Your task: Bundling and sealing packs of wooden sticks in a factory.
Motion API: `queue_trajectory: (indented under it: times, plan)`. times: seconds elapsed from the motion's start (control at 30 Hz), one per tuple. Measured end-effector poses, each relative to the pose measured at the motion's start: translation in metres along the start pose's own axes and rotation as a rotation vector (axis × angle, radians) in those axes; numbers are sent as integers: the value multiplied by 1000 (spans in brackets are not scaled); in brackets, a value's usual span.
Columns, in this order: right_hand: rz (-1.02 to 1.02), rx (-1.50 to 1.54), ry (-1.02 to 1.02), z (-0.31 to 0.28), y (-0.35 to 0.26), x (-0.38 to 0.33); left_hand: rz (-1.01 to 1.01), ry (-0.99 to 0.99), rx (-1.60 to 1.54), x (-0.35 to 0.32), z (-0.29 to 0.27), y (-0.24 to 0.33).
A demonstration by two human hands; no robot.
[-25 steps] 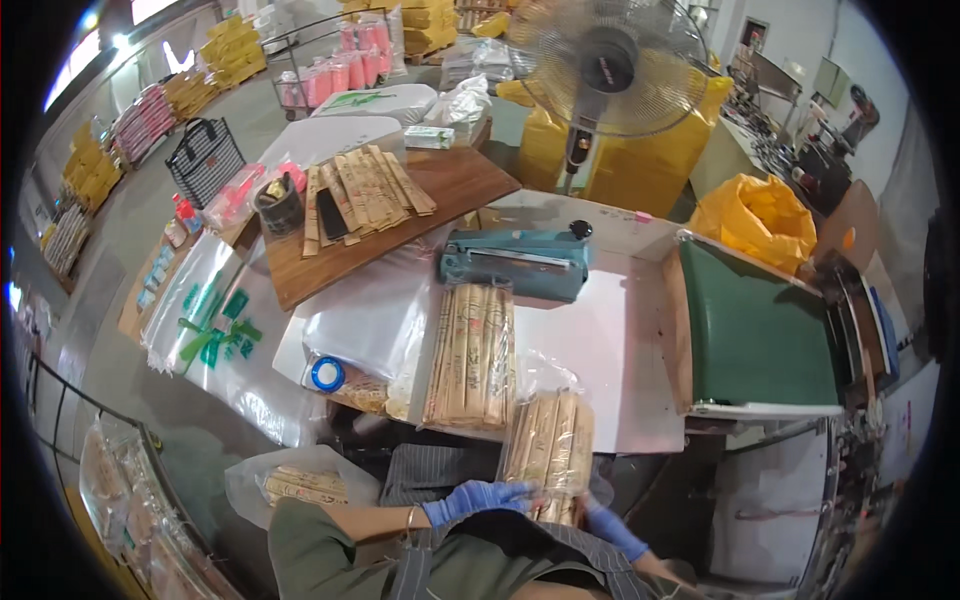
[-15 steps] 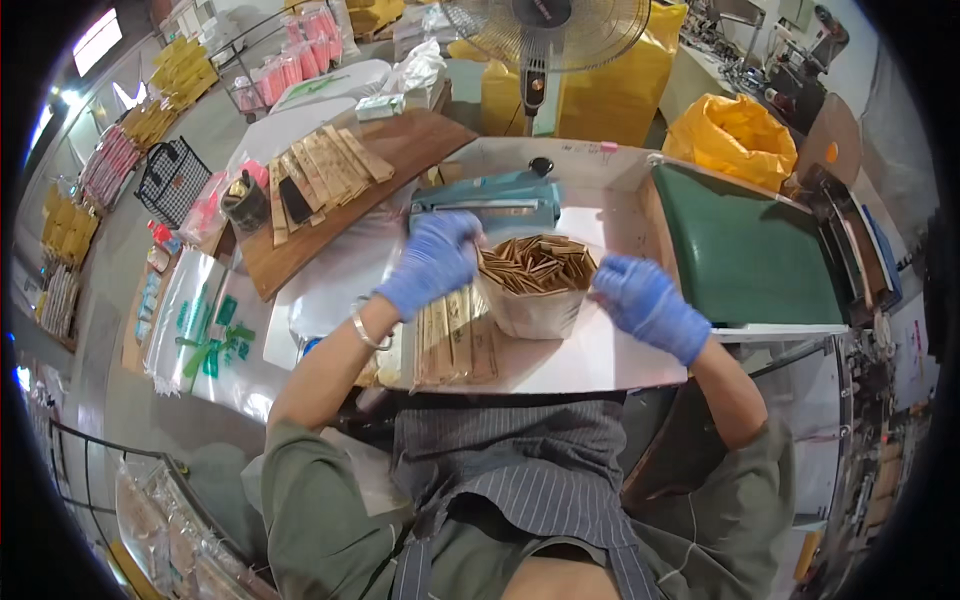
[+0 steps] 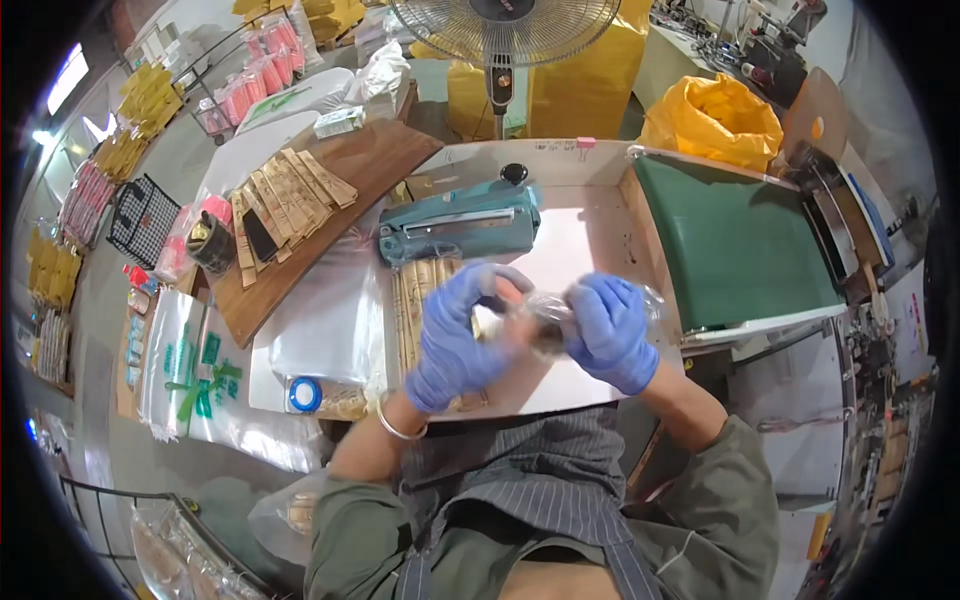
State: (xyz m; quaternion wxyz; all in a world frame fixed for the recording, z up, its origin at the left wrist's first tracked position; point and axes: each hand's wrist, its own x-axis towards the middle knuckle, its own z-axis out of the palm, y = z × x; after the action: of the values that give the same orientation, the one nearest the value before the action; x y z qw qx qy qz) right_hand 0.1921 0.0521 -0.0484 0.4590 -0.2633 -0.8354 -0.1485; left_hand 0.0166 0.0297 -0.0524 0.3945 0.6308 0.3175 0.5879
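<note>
My right hand (image 3: 614, 335), in a blue glove, is closed on gathered clear plastic film (image 3: 548, 305) that looks like the neck of a bag. A loose end of the film sticks out past its knuckles. Under the film shows a small dark brown patch, blurred; most of what the film wraps is hidden. My left hand (image 3: 458, 335), also gloved in blue with bare fingertips, curves around the left side of the film. Its thumb is smeared by motion, so its grip is unclear. Beside and partly under the left hand lie flat, gold-patterned paper sleeves (image 3: 409, 300).
A teal bag sealer (image 3: 460, 228) stands behind my hands in the white tray (image 3: 664, 268). To the right is a green pad (image 3: 730, 245). At left, a brown board (image 3: 350, 185) bears fanned sleeves and a cup; clear bags (image 3: 325, 335) and a tape roll (image 3: 304, 394) lie nearer.
The bag of brown packets was spread between both hands with its top uncovered. Now its film is gathered, my hands are closer together and nearer my body, and the view has shifted.
</note>
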Motion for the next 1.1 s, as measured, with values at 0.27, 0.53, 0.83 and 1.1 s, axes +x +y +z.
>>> queue_trajectory:
  times: [0.27, 0.53, 0.83, 1.1]
  plan:
    - [659, -113, -91, 155, 140, 3, -445, 14, -406, 5, 46, -164]
    - [798, 692, 25, 233, 114, 47, -728, 334, -543, 6, -82, -220]
    - [1180, 1005, 277, 271, 146, -45, -416, 540, 423, -62, -152, -211]
    - [1162, 1025, 274, 272, 154, -65, -520, 650, -93, -134, -142, -195]
